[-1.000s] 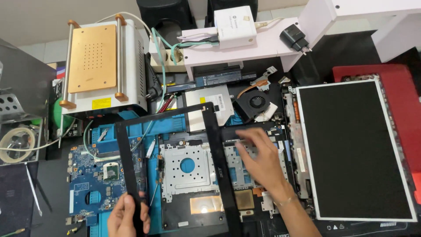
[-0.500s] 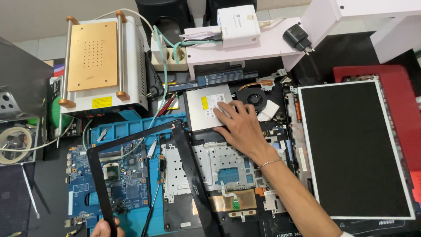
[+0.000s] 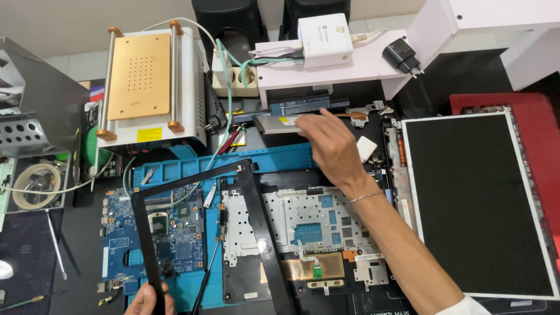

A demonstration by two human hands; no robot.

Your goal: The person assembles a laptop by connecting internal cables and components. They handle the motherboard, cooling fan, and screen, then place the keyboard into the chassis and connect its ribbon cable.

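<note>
Black screen bezel (image 3: 256,216) gripped by left hand (image 3: 149,298) at 7 o'clock; silver optical drive (image 3: 277,123) pinched by right hand (image 3: 332,146) at 12; laptop already stripped, drive not yet set down.

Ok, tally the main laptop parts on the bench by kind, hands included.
Hands: 2, left hand and right hand
Black screen bezel frame: 1
Optical drive: 1
Blue motherboard: 1
LCD panel: 1
Laptop base chassis: 1
Battery pack: 1
Total: 8
</note>
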